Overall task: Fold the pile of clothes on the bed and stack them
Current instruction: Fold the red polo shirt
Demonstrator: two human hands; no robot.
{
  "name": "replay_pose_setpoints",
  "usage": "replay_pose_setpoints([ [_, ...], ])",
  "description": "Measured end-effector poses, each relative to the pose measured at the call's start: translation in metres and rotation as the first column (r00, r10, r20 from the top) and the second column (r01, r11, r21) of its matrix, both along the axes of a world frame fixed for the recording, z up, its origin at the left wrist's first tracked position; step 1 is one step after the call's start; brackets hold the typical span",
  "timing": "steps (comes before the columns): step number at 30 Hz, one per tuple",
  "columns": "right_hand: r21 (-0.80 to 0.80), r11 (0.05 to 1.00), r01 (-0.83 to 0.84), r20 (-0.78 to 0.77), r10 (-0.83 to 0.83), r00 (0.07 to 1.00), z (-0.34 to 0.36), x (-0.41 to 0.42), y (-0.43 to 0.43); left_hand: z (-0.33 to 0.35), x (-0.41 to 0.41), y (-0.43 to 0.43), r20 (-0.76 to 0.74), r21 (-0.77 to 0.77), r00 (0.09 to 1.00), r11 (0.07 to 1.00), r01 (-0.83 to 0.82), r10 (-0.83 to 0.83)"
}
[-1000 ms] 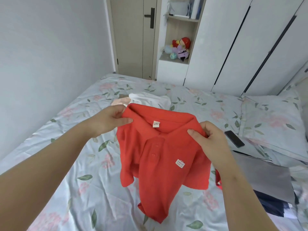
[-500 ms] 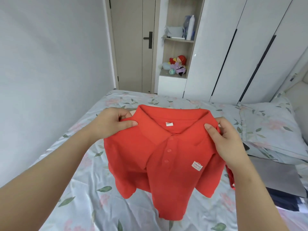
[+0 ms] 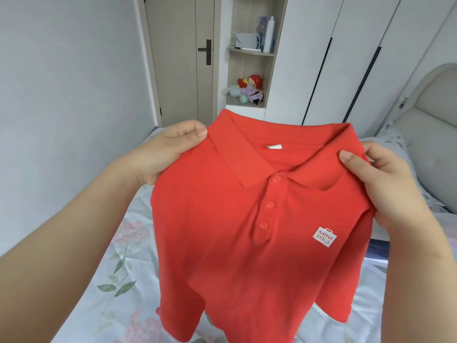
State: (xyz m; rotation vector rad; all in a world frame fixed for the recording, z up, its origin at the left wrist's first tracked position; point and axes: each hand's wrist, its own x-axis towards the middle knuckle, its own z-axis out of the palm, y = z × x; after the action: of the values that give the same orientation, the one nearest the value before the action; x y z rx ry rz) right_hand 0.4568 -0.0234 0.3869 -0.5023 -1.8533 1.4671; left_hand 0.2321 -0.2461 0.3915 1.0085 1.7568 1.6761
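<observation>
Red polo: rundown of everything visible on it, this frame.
The red polo shirt looks like a soft knit, with a fold-down collar, three red buttons, a white neck tag and a white logo patch on the chest. It hangs front-facing, unfolded, over the floral bed; its hem leaves the frame. The left hand and right hand pinch its shoulders.

Red polo shirt [image 3: 235, 231], white chest label [image 3: 325, 236], pale floral bedsheet [image 3: 123, 280]

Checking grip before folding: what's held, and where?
The left hand and right hand pinch the red knit polo shirt at its two shoulders.
</observation>
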Motion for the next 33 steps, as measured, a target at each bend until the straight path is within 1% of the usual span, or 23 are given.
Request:
replay_pose_setpoints([
  [2,0.014,1.000,0.002,0.090,-0.003,0.996,-0.007,-0.009,0.011,-0.007,-0.010,0.010,-0.025,-0.070,1.000,0.998,-0.009,0.007],
  [5,0.075,0.997,0.015,0.274,-0.035,0.961,-0.040,-0.033,0.040,-0.042,-0.035,0.033,-0.148,-0.263,0.989,0.964,-0.040,0.001],
  [7,0.102,0.995,0.008,0.379,-0.046,0.924,-0.073,-0.053,0.060,-0.078,-0.055,0.053,-0.235,-0.374,0.972,0.924,-0.081,-0.011],
  [10,0.175,0.985,0.000,0.528,-0.094,0.844,-0.132,-0.087,0.094,-0.138,-0.085,0.087,-0.336,-0.485,0.940,0.866,-0.121,-0.057],
  [13,0.217,0.976,-0.015,0.611,-0.124,0.781,-0.197,-0.125,0.133,-0.199,-0.114,0.121,-0.422,-0.581,0.903,0.789,-0.202,-0.079],
  [16,0.231,0.972,-0.047,0.684,-0.128,0.718,-0.261,-0.164,0.169,-0.269,-0.148,0.158,-0.446,-0.671,0.891,0.691,-0.269,-0.086],
  [18,0.223,0.972,-0.069,0.719,-0.117,0.685,-0.302,-0.190,0.192,-0.312,-0.168,0.182,-0.460,-0.706,0.886,0.630,-0.323,-0.062],
  [22,0.210,0.970,-0.122,0.767,-0.086,0.636,-0.377,-0.236,0.232,-0.380,-0.200,0.230,-0.497,-0.741,0.866,0.546,-0.391,-0.055],
  [25,0.233,0.963,-0.133,0.764,-0.097,0.638,-0.418,-0.264,0.257,-0.421,-0.221,0.262,-0.528,-0.749,0.848,0.498,-0.437,-0.050],
  [26,0.237,0.962,-0.136,0.765,-0.099,0.637,-0.430,-0.273,0.263,-0.432,-0.226,0.270,-0.550,-0.755,0.833,0.465,-0.463,-0.065],
  [27,0.221,0.963,-0.152,0.769,-0.076,0.634,-0.442,-0.280,0.269,-0.444,-0.228,0.278,-0.581,-0.761,0.809,0.410,-0.503,-0.085],
  [28,0.180,0.964,-0.194,0.782,-0.021,0.622,-0.454,-0.285,0.272,-0.457,-0.228,0.284,-0.611,-0.764,0.786,0.333,-0.552,-0.098],
  [29,0.110,0.962,-0.252,0.804,0.063,0.592,-0.466,-0.288,0.275,-0.469,-0.224,0.289,-0.628,-0.764,0.774,0.252,-0.594,-0.079],
  [30,0.023,0.955,-0.297,0.822,0.150,0.549,-0.477,-0.287,0.276,-0.480,-0.215,0.295,-0.641,-0.753,0.768,0.204,-0.625,-0.013],
  [31,-0.052,0.954,-0.295,0.833,0.204,0.514,-0.486,-0.282,0.277,-0.489,-0.203,0.302,-0.660,-0.722,0.748,0.213,-0.659,0.077],
  [32,-0.090,0.968,-0.233,0.840,0.199,0.505,-0.492,-0.274,0.278,-0.499,-0.188,0.308,-0.684,-0.664,0.714,0.278,-0.695,0.149],
  [33,-0.086,0.989,-0.123,0.845,0.138,0.517,-0.496,-0.262,0.280,-0.507,-0.171,0.313,-0.714,-0.587,0.679,0.385,-0.712,0.168],
])
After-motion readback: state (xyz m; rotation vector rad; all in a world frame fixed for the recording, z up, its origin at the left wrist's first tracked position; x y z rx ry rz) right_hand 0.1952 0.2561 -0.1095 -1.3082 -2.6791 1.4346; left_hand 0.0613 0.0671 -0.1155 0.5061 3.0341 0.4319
